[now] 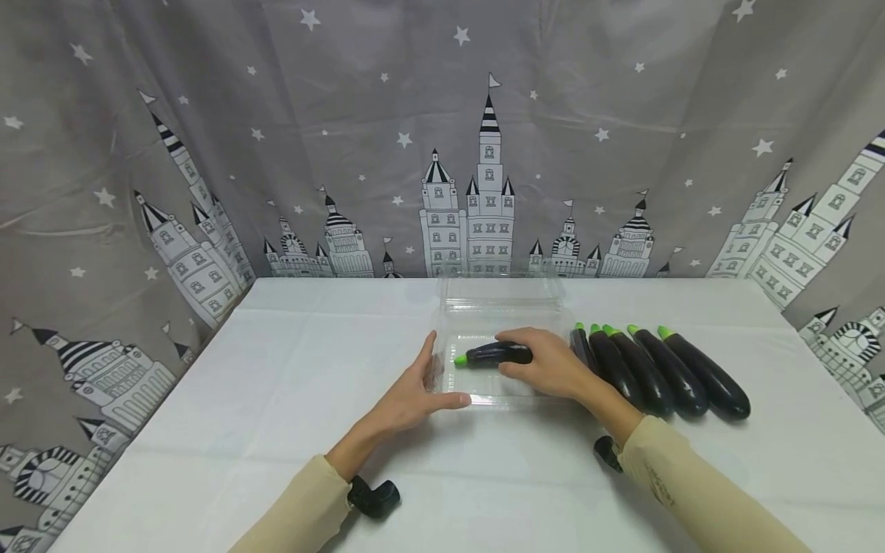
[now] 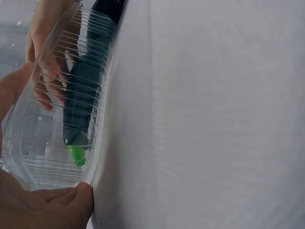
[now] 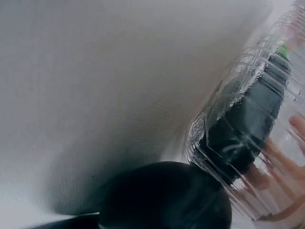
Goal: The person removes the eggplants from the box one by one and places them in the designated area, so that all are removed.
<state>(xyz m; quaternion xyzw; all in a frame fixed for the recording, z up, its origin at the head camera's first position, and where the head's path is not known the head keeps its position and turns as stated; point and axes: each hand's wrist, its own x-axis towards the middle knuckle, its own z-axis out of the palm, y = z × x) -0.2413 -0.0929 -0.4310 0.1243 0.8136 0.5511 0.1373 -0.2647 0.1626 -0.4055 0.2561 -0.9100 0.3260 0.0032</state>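
A clear plastic clamshell container (image 1: 477,400) sits with its lid (image 1: 502,289) raised at the back. My left hand (image 1: 413,395) holds its left end, thumb along the front edge and fingers against the side wall. In the left wrist view, the ribbed wall (image 2: 71,57) stands between the camera and an eggplant (image 2: 82,102). My right hand (image 1: 546,362) grips that dark eggplant (image 1: 494,353) inside the base, its bright green stem end pointing left. Through the plastic in the right wrist view, fingers (image 3: 281,160) show beside the eggplant (image 3: 250,114).
Several more eggplants (image 1: 687,372) lie side by side right of the container, green ends away from me. In the right wrist view, a dark rounded end (image 3: 167,200) looms close. White cloth (image 1: 332,338) covers the table, with a grey castle-print curtain (image 1: 387,107) behind.
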